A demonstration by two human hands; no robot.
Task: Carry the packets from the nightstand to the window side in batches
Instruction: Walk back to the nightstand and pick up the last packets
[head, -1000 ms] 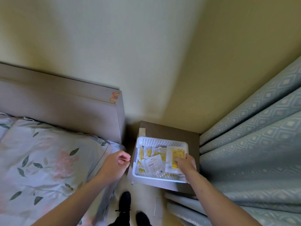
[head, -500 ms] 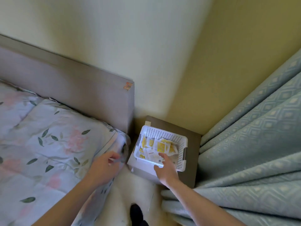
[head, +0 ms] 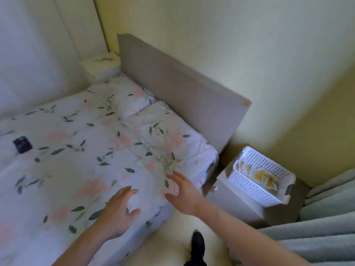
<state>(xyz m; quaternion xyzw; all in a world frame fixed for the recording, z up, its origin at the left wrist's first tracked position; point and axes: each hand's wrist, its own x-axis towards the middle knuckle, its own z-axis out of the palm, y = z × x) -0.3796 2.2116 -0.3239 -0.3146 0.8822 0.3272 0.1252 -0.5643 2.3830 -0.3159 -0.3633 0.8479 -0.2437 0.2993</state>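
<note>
On the floral-print bed (head: 80,150) I see both hands, left (head: 119,210) and right (head: 184,191), spread and empty; yellow packets (head: 261,175) remain in the white perforated basket (head: 249,187), lower right, so carrying seems unfinished.

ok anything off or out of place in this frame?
Two things. The white basket on the nightstand sits skewed to its edges, and its corner nearest the curtain looks broken. A small dark object lies alone on the floral bedspread. Both hands are empty.
</note>
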